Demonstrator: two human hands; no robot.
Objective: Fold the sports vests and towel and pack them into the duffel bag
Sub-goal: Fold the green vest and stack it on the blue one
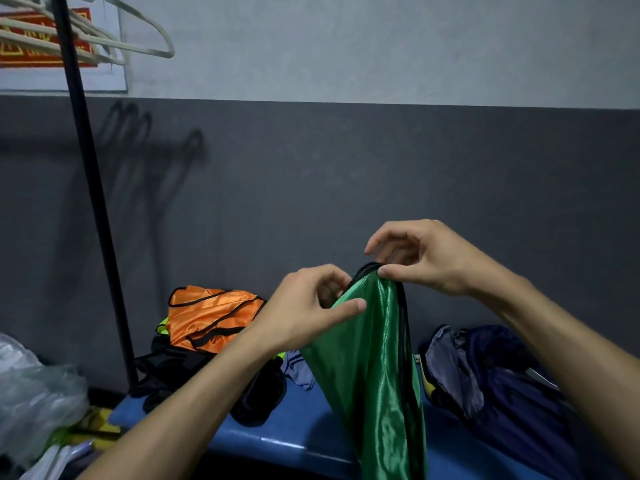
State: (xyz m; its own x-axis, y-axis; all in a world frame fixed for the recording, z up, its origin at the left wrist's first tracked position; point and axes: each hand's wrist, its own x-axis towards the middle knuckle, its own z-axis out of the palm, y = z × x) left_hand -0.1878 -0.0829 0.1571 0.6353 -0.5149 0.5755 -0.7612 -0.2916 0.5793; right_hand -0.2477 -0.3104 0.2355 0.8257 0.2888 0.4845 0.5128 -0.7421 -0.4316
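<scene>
Green vest [377, 358] hangs from both my hands at centre frame, over the blue bench [304, 434]. I judge it light, limp and slick, so I'd take it by the black-bound top edge. My left hand [308, 313] pinches that edge between thumb and curled fingers; my right hand [422, 258], at 1 o'clock from it, presses its thumb on the top, fingers loosely spread. Further off, the duffel bag [502, 382] sits at 3 o'clock, the orange vest [211, 317] at 10.
</scene>
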